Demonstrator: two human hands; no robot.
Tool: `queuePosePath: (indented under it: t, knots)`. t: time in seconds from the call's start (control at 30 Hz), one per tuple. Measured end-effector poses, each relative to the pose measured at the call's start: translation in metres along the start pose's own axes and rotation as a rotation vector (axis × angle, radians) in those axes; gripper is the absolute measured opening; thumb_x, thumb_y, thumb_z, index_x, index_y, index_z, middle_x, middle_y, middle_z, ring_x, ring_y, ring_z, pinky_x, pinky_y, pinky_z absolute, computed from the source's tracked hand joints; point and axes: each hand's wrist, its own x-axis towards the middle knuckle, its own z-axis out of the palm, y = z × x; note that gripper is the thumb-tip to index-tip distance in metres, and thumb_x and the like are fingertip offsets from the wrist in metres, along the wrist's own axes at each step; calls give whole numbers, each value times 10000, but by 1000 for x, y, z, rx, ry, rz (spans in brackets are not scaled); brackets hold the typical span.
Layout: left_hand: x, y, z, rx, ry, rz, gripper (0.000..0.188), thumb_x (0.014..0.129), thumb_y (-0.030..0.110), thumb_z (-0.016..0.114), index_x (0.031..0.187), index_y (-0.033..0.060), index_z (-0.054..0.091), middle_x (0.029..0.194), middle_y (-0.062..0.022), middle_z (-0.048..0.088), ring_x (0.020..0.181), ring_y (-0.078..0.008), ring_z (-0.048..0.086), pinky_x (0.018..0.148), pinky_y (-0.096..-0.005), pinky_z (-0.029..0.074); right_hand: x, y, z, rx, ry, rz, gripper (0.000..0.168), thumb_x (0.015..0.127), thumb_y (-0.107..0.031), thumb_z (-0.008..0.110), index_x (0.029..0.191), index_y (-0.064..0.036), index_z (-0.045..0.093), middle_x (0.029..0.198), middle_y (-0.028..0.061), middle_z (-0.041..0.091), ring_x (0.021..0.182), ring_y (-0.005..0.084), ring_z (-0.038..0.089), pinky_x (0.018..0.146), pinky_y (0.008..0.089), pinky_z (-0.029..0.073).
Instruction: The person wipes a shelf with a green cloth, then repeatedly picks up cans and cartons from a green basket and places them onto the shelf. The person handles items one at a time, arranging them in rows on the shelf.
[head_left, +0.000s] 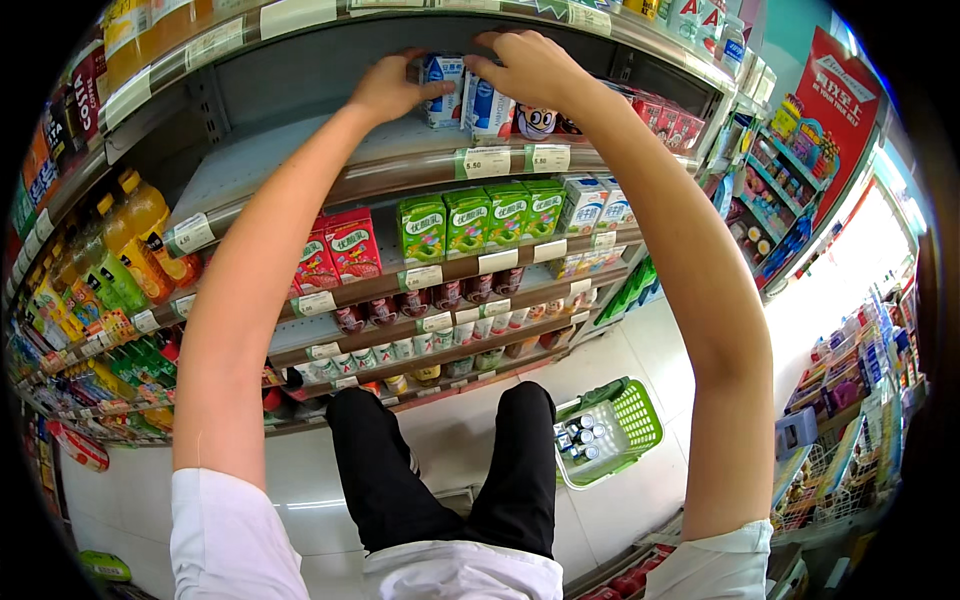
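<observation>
Both my arms reach up to a store shelf (277, 150). My left hand (394, 86) is around the left side of a blue-and-white drink carton (444, 105), its thumb across the front and its fingers partly hidden behind. Just right of it stands another blue-and-white carton (491, 109). Over the top of that one is my right hand (521, 67), its thumb near the carton's upper left edge; whether it grips the carton cannot be told. A carton with a cartoon face (536, 121) stands beside it, and red packs (664, 116) are farther right, past my right forearm.
Lower shelves hold green cartons (466, 225), red cartons (352, 244) and small cups. Bottles (139, 247) line the left side. On the floor at right sits a green-and-white basket (637, 420) with several bottles. Racks of goods (847, 390) stand farther right.
</observation>
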Motion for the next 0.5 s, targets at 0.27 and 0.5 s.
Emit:
queuePosePath:
  t: [0.27, 0.5]
  knots:
    - [-1, 17, 23, -236, 53, -119, 516, 995, 416, 622, 1289, -8, 625, 1053, -163, 743, 906, -238, 709, 833, -368, 545, -16, -1, 10, 94, 76, -78, 409, 1035, -327, 493, 1169, 15, 673, 1165, 209, 688, 1026, 421, 652, 911, 475, 525]
    - [5, 38, 31, -329, 72, -302, 458, 1046, 395, 515, 1157, -10, 696, 1031, -150, 730, 872, -228, 699, 747, -373, 585, -23, -2, 23, 72, 196, -98, 385, 1011, -336, 499, 1145, -13, 659, 1041, 228, 704, 947, 422, 676, 831, 521, 548]
